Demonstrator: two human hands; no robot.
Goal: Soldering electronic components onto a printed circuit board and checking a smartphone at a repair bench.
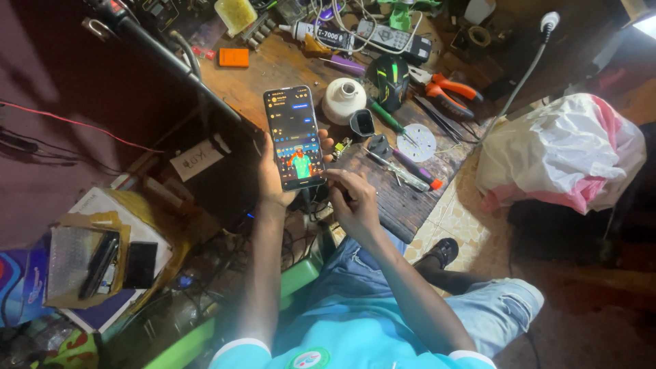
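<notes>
Head view shows the left hand gripping a smartphone from behind, fingers wrapped round its edges, the lit screen facing up above the near edge of the wooden workbench. The right hand sits just beside the phone's lower corner, fingers curled inward (whether they pinch anything cannot be told). On the bench beyond the phone lie a white lamp base, a black plug housing, a round white LED board, screwdrivers and orange-handled pliers. A pale plastic bag rests on the floor to the right.
</notes>
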